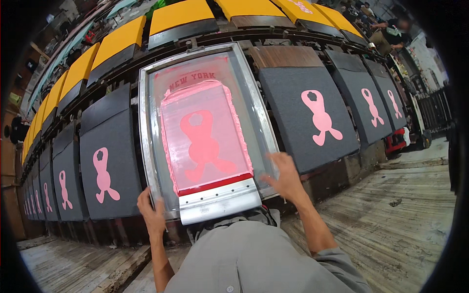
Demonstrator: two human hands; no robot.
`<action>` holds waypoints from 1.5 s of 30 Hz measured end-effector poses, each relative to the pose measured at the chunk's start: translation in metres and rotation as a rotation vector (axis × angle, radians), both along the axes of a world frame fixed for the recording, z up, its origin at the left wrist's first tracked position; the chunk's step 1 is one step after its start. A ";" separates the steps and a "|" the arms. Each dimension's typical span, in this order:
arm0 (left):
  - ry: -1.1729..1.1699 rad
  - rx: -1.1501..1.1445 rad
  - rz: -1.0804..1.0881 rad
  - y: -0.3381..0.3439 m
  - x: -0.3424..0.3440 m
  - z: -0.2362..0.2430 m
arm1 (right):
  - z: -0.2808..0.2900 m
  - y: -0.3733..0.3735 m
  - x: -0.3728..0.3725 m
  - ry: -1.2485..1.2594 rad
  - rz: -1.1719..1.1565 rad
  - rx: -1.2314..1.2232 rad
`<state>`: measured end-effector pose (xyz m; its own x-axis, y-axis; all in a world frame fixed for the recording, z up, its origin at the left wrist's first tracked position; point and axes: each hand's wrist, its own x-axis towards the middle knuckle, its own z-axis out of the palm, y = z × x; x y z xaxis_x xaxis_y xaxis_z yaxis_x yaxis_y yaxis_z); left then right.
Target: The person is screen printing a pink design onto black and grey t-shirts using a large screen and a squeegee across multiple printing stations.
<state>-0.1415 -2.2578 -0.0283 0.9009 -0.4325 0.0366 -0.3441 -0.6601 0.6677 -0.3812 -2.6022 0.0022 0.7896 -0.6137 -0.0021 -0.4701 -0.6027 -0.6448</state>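
A metal-framed printing screen [146, 122] lies flat on the long table in front of me, its mesh coated with pink ink around a figure-shaped stencil. A squeegee [219, 199] with a silver handle and a red blade rests at the screen's near end. My left hand [152, 214] grips the frame's near left corner. On the near right edge of the frame rests my right hand [284, 177], fingers spread over the rail and mesh.
Dark grey fabric panels with a pink printed figure line the table on both sides [312, 117] [108, 168]. Yellow panels [181, 15] lie in the row behind. A person [393, 34] sits at the far right. Wooden floorboards [400, 219] run along the table.
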 end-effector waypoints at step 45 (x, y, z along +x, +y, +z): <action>-0.447 0.098 -0.463 -0.196 0.185 -0.012 | -0.032 -0.105 0.250 -0.040 0.400 -0.487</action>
